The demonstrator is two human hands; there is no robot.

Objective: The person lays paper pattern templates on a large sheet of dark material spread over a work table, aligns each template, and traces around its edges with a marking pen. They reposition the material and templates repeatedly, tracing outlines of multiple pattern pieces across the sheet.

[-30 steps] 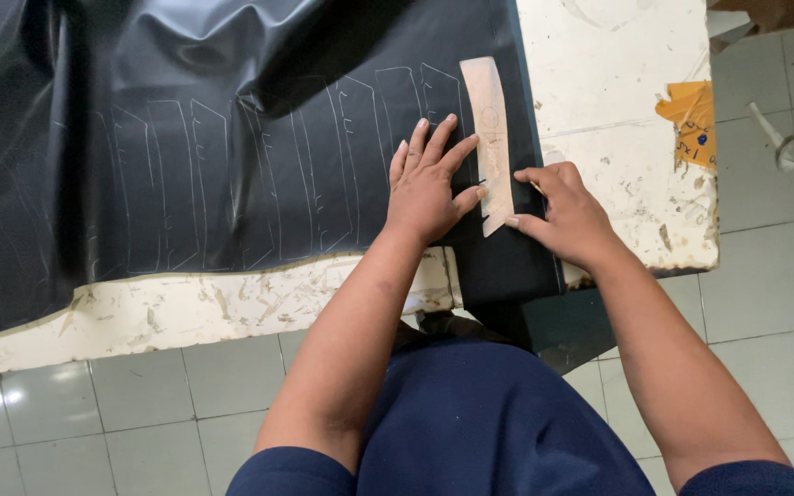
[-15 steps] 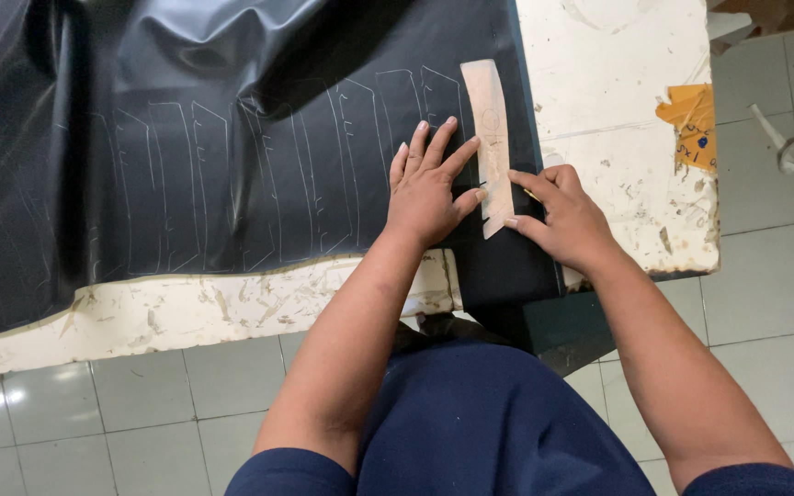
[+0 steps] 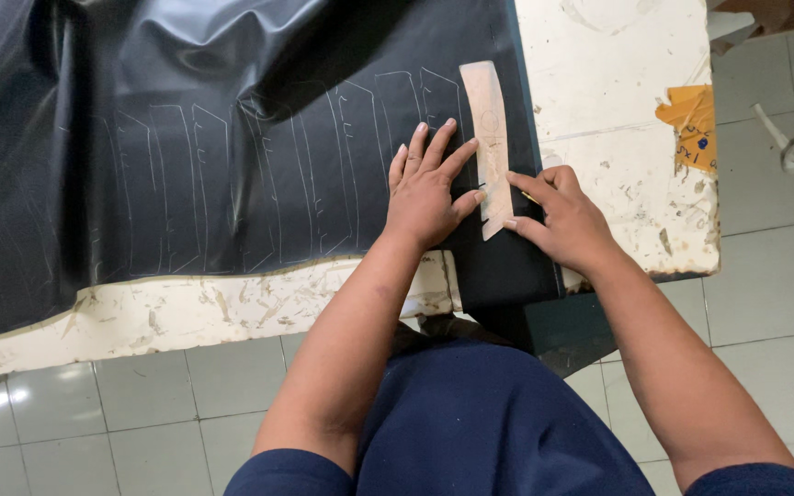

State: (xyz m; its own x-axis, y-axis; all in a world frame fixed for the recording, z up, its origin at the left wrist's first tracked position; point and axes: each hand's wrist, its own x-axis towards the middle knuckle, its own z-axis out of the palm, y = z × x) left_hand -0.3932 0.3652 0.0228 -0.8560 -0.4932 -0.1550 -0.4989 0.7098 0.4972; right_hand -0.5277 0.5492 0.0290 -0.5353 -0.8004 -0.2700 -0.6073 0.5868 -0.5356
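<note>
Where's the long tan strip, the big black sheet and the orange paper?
tan strip (image 3: 487, 119): head view, upper half of the pattern.
black sheet (image 3: 186, 101): head view, bare middle area.
orange paper (image 3: 691, 115): head view, its centre.

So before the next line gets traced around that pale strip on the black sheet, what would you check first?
1. Pale template strip lies flat on the black sheet: ok.
2. Left hand presses down beside the strip, fingertips at its edge: ok.
3. Right hand sits at the strip's lower end, apparently holding a thin marking tool: cannot tell what the tool is.
4. Strip sits clear of the earlier traced outlines: ok, it lies to their right.
5. Sheet is smooth under the strip: ok there, though it is wrinkled further left.
6. Sheet is supported by the white worktable: not ok near the person, where a piece hangs over the edge.
</note>
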